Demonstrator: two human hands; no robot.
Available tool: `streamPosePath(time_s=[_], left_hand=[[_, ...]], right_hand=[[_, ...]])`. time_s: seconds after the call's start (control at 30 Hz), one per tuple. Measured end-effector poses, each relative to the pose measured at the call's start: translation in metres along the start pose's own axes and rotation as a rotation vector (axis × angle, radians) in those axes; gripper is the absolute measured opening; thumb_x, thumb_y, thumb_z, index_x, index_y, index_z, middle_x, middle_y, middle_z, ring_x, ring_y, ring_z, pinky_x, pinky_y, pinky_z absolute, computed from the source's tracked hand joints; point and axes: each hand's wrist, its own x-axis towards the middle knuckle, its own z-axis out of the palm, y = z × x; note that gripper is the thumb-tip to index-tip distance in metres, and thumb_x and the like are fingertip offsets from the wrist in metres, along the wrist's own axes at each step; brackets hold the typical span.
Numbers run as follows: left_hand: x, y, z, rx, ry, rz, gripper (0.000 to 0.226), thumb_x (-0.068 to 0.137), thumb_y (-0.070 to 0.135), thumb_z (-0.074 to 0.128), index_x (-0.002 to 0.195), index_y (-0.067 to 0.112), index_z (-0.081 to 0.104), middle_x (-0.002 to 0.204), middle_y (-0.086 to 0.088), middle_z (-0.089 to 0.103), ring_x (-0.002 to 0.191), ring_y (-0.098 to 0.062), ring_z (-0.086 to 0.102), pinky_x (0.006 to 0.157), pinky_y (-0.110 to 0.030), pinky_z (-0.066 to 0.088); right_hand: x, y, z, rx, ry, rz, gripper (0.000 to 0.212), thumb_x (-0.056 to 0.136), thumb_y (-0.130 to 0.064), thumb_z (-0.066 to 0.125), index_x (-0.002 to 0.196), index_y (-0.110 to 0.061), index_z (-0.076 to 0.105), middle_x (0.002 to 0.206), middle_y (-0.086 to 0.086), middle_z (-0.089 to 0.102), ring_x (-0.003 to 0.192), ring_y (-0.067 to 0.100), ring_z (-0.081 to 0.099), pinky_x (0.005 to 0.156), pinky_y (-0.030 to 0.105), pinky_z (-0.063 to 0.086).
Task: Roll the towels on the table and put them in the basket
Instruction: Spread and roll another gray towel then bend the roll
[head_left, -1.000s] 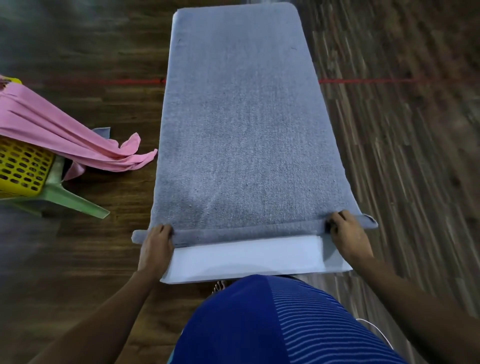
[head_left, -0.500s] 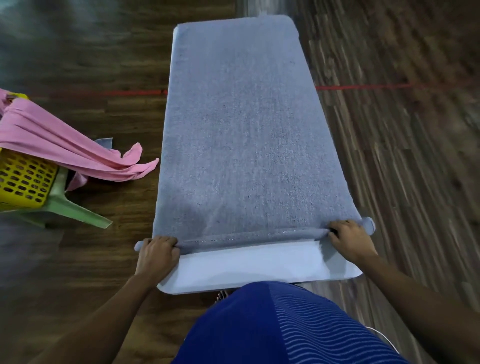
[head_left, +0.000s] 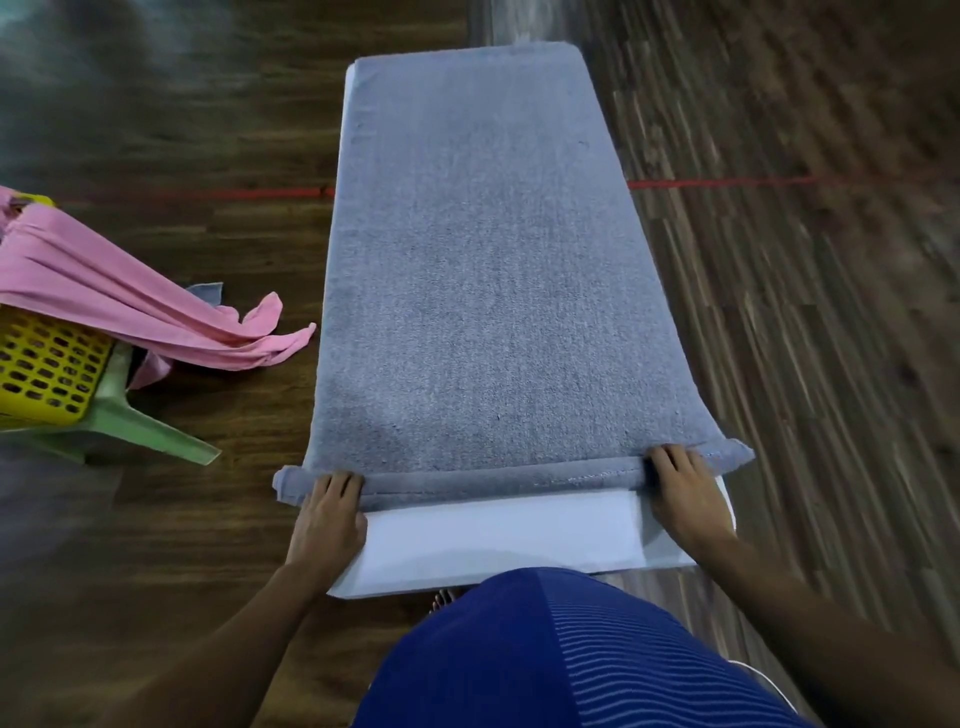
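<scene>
A long grey towel (head_left: 478, 270) lies flat along the narrow white table (head_left: 498, 540), covering all but its near end. The towel's near edge is turned into a thin roll (head_left: 498, 480) across the table's width. My left hand (head_left: 327, 514) presses on the roll's left end, fingers laid over it. My right hand (head_left: 683, 491) presses on the right end the same way. A yellow perforated basket (head_left: 44, 374) sits at the far left with a pink towel (head_left: 130, 306) draped out of it.
The basket rests on a pale green plastic stool (head_left: 130, 426) on the dark wooden floor (head_left: 805, 312). A red line (head_left: 727, 183) crosses the floor behind the table. A small grey cloth corner (head_left: 208, 293) shows behind the pink towel.
The roll at the towel's near edge has grown slightly thicker and moved a little away from me, with both hands following it. More bare white table shows in front.
</scene>
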Motion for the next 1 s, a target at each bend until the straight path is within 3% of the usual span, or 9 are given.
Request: streamPosePath(time_s=[0.2, 0.33, 0.43, 0.5, 0.57, 0.67, 0.77, 0.9, 1.0], left_hand=[[0.011, 0.004, -0.025, 0.049, -0.049, -0.029, 0.025, 0.077, 0.02, 0.047, 0.082, 0.014, 0.07, 0.081, -0.003, 0.069, 0.079, -0.024, 0.061, 0.081, -0.042, 0.048], [0.017, 0.006, -0.03, 0.096, -0.096, -0.128, 0.03, 0.089, 0.028, 0.045, 0.062, 0.023, 0.056, 0.066, 0.006, 0.06, 0.068, -0.015, 0.056, 0.09, -0.042, 0.041], [0.017, 0.003, -0.025, 0.016, -0.057, -0.181, 0.018, 0.088, 0.027, 0.051, 0.07, 0.022, 0.053, 0.076, 0.002, 0.06, 0.08, -0.022, 0.058, 0.085, -0.043, 0.038], [0.015, 0.0, -0.022, 0.028, 0.064, -0.142, 0.007, 0.082, 0.018, 0.061, 0.084, 0.015, 0.056, 0.087, -0.005, 0.058, 0.087, -0.028, 0.053, 0.078, -0.045, 0.039], [0.015, -0.001, -0.016, 0.007, 0.138, -0.106, 0.013, 0.078, 0.009, 0.065, 0.088, 0.01, 0.057, 0.088, -0.01, 0.056, 0.083, -0.031, 0.05, 0.07, -0.045, 0.04], [0.01, 0.004, -0.008, -0.111, 0.121, -0.048, 0.013, 0.077, -0.001, 0.063, 0.086, 0.008, 0.058, 0.086, -0.01, 0.057, 0.08, -0.029, 0.053, 0.068, -0.045, 0.049], [0.001, 0.004, 0.0, -0.085, 0.075, -0.01, 0.029, 0.07, 0.0, 0.066, 0.098, 0.005, 0.062, 0.094, -0.01, 0.059, 0.086, -0.029, 0.055, 0.076, -0.044, 0.051], [-0.004, -0.005, 0.0, -0.026, 0.065, 0.016, 0.036, 0.073, 0.002, 0.067, 0.109, 0.005, 0.063, 0.106, -0.011, 0.061, 0.097, -0.03, 0.057, 0.082, -0.045, 0.052], [0.001, -0.005, -0.007, 0.001, 0.078, 0.014, 0.027, 0.077, 0.015, 0.053, 0.098, 0.009, 0.068, 0.095, -0.007, 0.067, 0.089, -0.028, 0.06, 0.082, -0.044, 0.05]], right_hand=[[0.017, -0.001, -0.021, 0.044, -0.052, 0.046, 0.024, 0.079, -0.01, 0.063, 0.103, -0.011, 0.069, 0.098, 0.01, 0.069, 0.094, 0.035, 0.062, 0.081, 0.043, 0.048], [0.021, 0.0, -0.027, 0.017, -0.235, 0.118, 0.027, 0.091, -0.03, 0.051, 0.111, -0.022, 0.067, 0.11, 0.005, 0.07, 0.103, 0.027, 0.062, 0.089, 0.039, 0.044], [0.019, 0.002, -0.024, -0.042, -0.088, 0.111, 0.021, 0.082, -0.028, 0.064, 0.102, -0.02, 0.064, 0.104, 0.005, 0.063, 0.1, 0.03, 0.056, 0.085, 0.043, 0.038], [0.018, 0.003, -0.02, -0.026, 0.055, 0.056, 0.018, 0.075, -0.015, 0.072, 0.09, -0.012, 0.062, 0.091, 0.01, 0.058, 0.085, 0.035, 0.055, 0.071, 0.042, 0.04], [0.016, 0.0, -0.019, 0.066, 0.114, 0.013, 0.013, 0.075, -0.001, 0.07, 0.081, -0.005, 0.059, 0.081, 0.013, 0.055, 0.074, 0.036, 0.055, 0.061, 0.038, 0.038], [0.012, -0.003, -0.012, 0.093, 0.076, -0.025, 0.029, 0.063, 0.005, 0.07, 0.087, -0.006, 0.058, 0.09, 0.013, 0.055, 0.079, 0.036, 0.053, 0.065, 0.04, 0.043], [0.006, -0.002, -0.003, 0.048, 0.006, -0.061, 0.046, 0.056, 0.002, 0.071, 0.098, -0.007, 0.056, 0.098, 0.012, 0.056, 0.087, 0.035, 0.053, 0.073, 0.046, 0.048], [0.013, -0.005, -0.008, 0.083, 0.011, -0.011, 0.031, 0.069, 0.0, 0.07, 0.098, -0.008, 0.062, 0.096, 0.01, 0.063, 0.089, 0.036, 0.057, 0.074, 0.045, 0.049], [0.015, -0.006, -0.014, 0.065, -0.002, 0.0, 0.022, 0.074, -0.007, 0.069, 0.095, -0.009, 0.066, 0.089, 0.009, 0.066, 0.086, 0.035, 0.06, 0.071, 0.044, 0.048]])
